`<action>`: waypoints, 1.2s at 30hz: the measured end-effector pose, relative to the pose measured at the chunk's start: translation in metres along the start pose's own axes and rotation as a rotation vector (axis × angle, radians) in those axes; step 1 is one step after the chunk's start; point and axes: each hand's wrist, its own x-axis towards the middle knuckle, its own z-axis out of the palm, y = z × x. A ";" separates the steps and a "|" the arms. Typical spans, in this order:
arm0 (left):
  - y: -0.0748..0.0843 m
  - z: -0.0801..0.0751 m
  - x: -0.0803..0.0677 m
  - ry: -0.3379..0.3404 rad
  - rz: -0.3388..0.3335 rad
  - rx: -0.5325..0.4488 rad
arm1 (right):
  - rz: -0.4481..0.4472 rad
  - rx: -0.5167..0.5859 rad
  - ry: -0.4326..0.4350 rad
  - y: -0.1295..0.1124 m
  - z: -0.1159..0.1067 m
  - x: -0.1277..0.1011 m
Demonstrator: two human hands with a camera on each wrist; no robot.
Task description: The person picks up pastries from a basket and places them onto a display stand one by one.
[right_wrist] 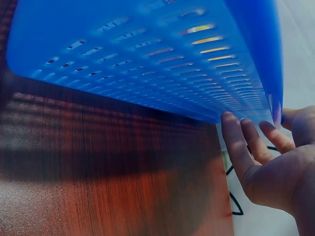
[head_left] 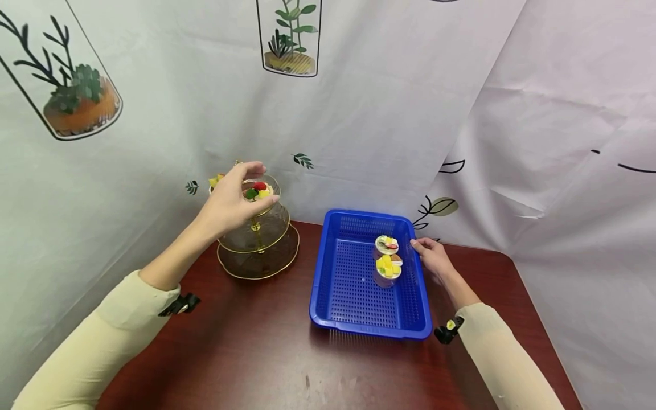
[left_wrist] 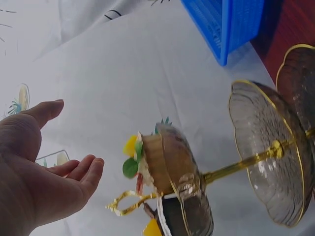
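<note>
My left hand (head_left: pixel 233 199) hovers at the top tier of the gold-rimmed cake stand (head_left: pixel 258 239), fingers spread and holding nothing; the left wrist view shows the palm open just beside a dessert cup (left_wrist: pixel 157 160) that sits on that tier. I judge one cup has just been set down there (a second one shows at the lower edge of that wrist view). My right hand (head_left: pixel 433 257) rests with straight fingers against the far right rim of the blue basket (head_left: pixel 328 296), steadying it, not gripping. Two more dessert cups (head_left: pixel 388 259) stand in the basket, close together near its right wall. The next move, I reckon, calls for reaching over to the basket and closing gently round a cup, keeping it upright. The dark red worktop (head_left: pixel 256 353) carries it all; white sheets printed with plants (head_left: pixel 289 40) hang behind and to the right.
</note>
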 end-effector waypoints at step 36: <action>-0.003 0.098 -0.005 -0.176 0.076 -0.013 | 0.132 0.048 -0.080 -0.016 -0.008 -0.004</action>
